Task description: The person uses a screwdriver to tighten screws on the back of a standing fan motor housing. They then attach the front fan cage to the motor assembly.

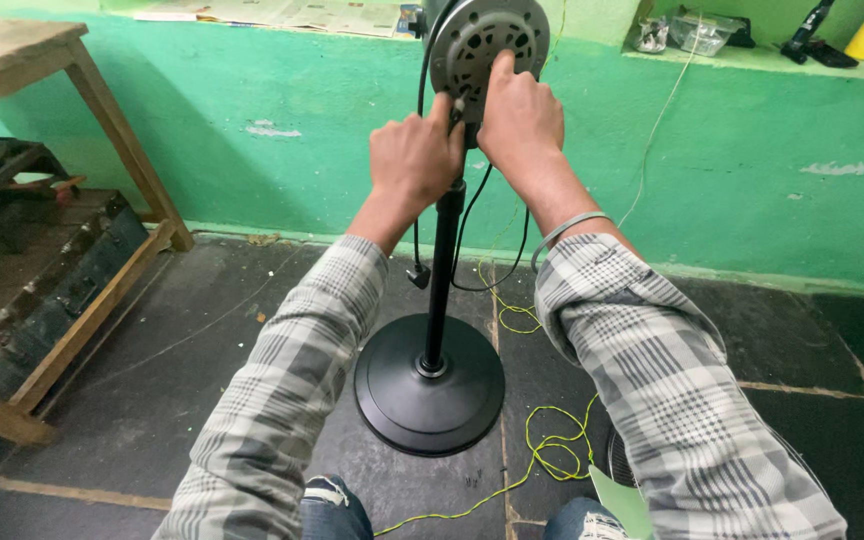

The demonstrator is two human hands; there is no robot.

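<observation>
My right hand point(520, 118) presses against the grey vented motor housing point(487, 40) at the top of the black pole point(442, 270), my index finger stretched up across its back plate. My left hand point(414, 158) is curled tight just below the housing, pinching a thin tool point(458, 104) against its lower edge. The round base point(430, 385) stands on the dark stone floor point(202, 390).

I see my own arms in a grey-and-white plaid shirt, both sleeves pushed back to leave the forearms bare. A thin grey band point(567, 228) circles my right wrist. My left hand point(414, 160) and right hand point(520, 120) are bare. Torn blue jeans point(337, 505) cover my knees.
</observation>
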